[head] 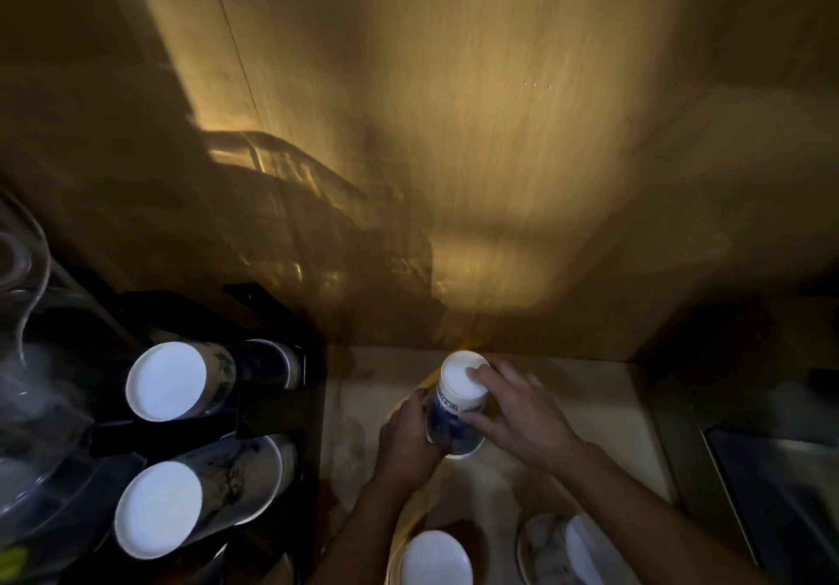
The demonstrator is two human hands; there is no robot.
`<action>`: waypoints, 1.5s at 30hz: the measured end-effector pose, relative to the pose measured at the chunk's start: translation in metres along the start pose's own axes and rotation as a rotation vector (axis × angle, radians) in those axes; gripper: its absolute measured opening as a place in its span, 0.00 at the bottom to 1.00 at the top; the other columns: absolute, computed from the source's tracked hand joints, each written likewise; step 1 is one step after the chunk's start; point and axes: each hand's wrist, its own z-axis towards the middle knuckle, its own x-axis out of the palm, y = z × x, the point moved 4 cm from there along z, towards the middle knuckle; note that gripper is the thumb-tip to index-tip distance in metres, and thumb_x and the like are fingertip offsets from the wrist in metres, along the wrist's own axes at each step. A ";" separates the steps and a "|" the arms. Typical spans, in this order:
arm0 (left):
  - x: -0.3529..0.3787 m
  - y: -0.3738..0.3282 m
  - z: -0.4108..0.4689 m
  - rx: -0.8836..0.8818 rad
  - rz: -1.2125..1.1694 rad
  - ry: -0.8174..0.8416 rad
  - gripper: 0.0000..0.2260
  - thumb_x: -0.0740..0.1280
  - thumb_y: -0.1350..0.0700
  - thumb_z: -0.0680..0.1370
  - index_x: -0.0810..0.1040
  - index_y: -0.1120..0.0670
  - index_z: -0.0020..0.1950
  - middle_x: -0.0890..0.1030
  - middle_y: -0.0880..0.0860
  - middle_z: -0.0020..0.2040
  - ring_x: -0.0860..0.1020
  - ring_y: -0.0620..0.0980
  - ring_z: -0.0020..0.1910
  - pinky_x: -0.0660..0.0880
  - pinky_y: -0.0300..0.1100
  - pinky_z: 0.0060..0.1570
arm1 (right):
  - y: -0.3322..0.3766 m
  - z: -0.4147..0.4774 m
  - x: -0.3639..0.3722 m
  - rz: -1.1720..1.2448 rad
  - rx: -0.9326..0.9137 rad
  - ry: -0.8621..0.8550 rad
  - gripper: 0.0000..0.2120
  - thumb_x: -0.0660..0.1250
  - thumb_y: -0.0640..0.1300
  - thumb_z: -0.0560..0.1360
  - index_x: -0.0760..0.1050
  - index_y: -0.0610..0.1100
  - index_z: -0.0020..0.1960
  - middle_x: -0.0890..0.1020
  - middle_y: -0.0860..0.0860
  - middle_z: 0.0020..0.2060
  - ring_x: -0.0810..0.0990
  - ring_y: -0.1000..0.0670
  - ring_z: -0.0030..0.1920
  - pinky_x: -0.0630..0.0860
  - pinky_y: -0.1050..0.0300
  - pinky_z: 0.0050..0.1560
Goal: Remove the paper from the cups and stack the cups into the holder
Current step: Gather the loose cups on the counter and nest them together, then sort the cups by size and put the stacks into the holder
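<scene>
- Roughly midway: two cup stacks point(181, 380) already sitting upside down in the black holder point(272, 407).
- Left hand point(406, 441) and right hand point(517, 416) both clamped on an upturned cup point(456, 403) over the counter point(590, 403).
- Paper not discernible; more cups point(436, 559) waiting near the bottom edge.

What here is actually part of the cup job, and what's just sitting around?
Part of the job:
- upside-down cup held by left hand and right hand
- black holder with two cup stacks
- more cups at the bottom edge

Just lying about:
- clear glassware, far left
- metal sink edge, right
- wooden wall
</scene>
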 end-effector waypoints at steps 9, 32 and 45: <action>-0.037 -0.007 -0.031 -0.160 -0.086 -0.089 0.20 0.67 0.51 0.76 0.70 0.53 0.66 0.77 0.53 0.59 0.77 0.51 0.52 0.76 0.44 0.49 | 0.035 -0.015 -0.035 -0.103 -0.018 -0.060 0.19 0.63 0.48 0.74 0.68 0.46 0.64 0.70 0.45 0.64 0.69 0.45 0.62 0.63 0.51 0.58; -0.014 0.045 -0.172 -0.520 -0.497 0.247 0.19 0.59 0.35 0.75 0.76 0.50 0.49 0.82 0.58 0.46 0.81 0.53 0.42 0.77 0.43 0.43 | 0.063 -0.142 0.051 1.019 0.718 0.580 0.31 0.69 0.64 0.65 0.67 0.49 0.61 0.81 0.41 0.47 0.83 0.44 0.42 0.81 0.48 0.37; -0.032 0.015 -0.178 -0.103 -0.638 0.059 0.33 0.75 0.56 0.69 0.59 0.40 0.64 0.74 0.44 0.57 0.77 0.43 0.53 0.77 0.37 0.43 | 0.082 -0.139 0.054 0.932 0.298 0.252 0.47 0.75 0.35 0.63 0.50 0.61 0.68 0.72 0.57 0.55 0.77 0.56 0.51 0.77 0.66 0.39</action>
